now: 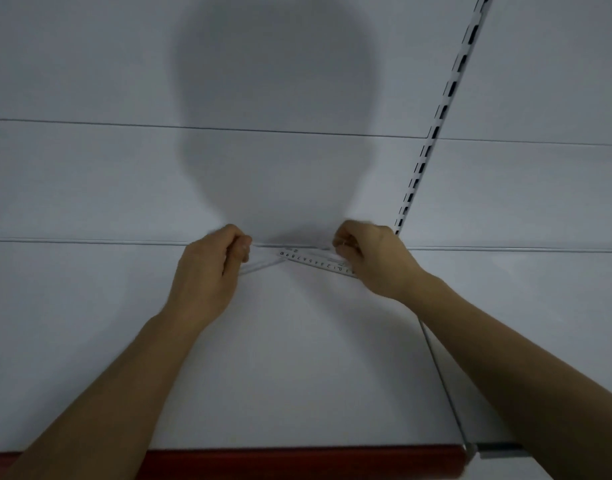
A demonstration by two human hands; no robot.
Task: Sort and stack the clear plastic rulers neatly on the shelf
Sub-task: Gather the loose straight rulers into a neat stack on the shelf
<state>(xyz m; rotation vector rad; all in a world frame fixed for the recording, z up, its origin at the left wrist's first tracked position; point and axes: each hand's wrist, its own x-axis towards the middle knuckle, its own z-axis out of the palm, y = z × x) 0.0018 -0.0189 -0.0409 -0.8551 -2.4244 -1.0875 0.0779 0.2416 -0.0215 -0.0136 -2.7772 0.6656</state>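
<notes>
Clear plastic rulers (pixel 311 260) with black numbers lie on the white shelf (pixel 297 358) close to its back wall, crossed over each other in an X. My left hand (pixel 211 268) grips the left ends of the rulers with curled fingers. My right hand (pixel 370 259) grips the right ends, its fingers curled round them. The ruler ends are hidden inside both fists. I cannot tell how many rulers there are.
The white back panel (pixel 124 181) rises right behind the rulers. A slotted metal upright (pixel 436 126) runs up the wall at the right. The shelf has a red front edge (pixel 332 459), and a seam (pixel 443 382) separates it from the neighbouring shelf on the right.
</notes>
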